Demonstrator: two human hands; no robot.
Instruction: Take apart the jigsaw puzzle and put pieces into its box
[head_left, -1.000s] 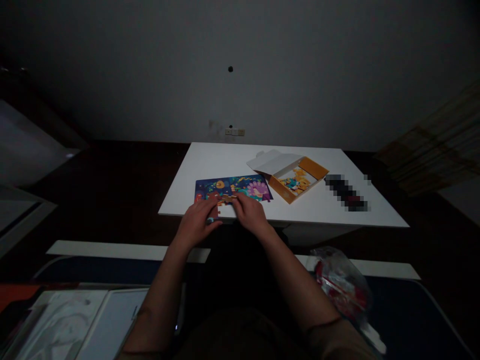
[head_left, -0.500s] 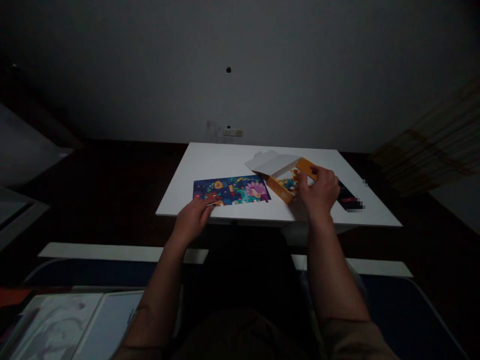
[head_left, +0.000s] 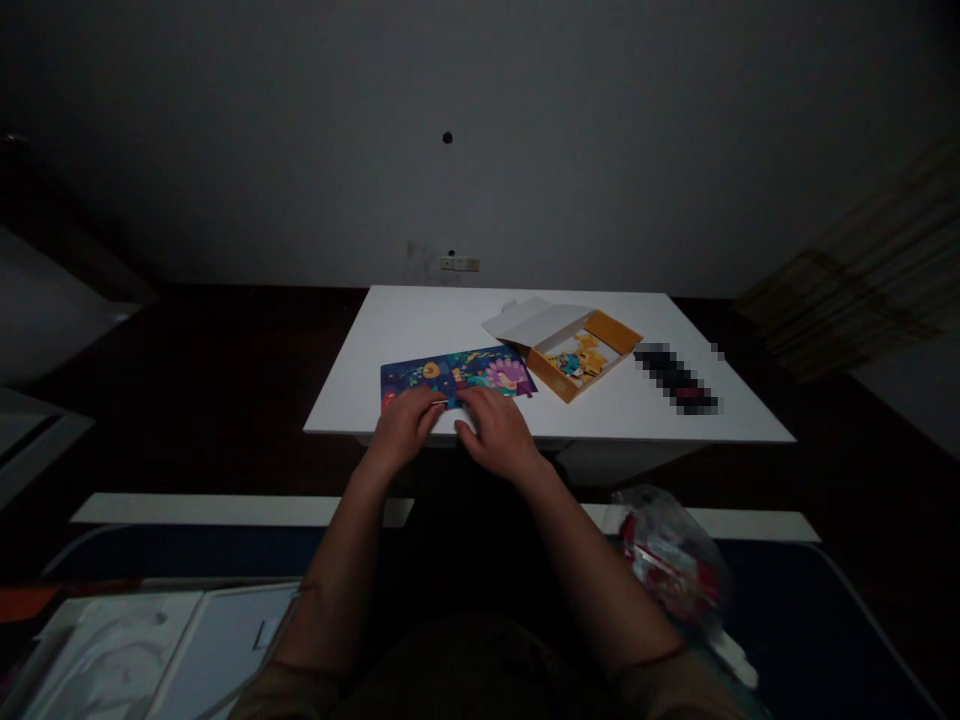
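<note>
A colourful, dark blue jigsaw puzzle (head_left: pixel 429 371) lies flat on the white table, its near edge partly covered by my hands. My left hand (head_left: pixel 405 425) rests at the near left part of it, fingers and thumb closed on a puzzle piece (head_left: pixel 439 402) that shows only as a thin pale edge. Beside it, my right hand (head_left: pixel 501 430) lies over the puzzle's near edge with its thumb apart from the fingers; I see nothing held in it. To the right, an orange box (head_left: pixel 552 381) stands with its lid folded back, holding yellow and teal puzzle pieces (head_left: pixel 581 360).
A dark, pixelated object (head_left: pixel 675 380) lies on the right of the white table (head_left: pixel 420 315). A clear plastic bag with red contents (head_left: pixel 671 560) sits on the blue seat at lower right. An open book or folder (head_left: pixel 217 640) lies at lower left.
My right hand has left the box and moved left to the puzzle's near edge, next to my left hand. My left hand has shifted slightly right, and the plastic bag is now uncovered.
</note>
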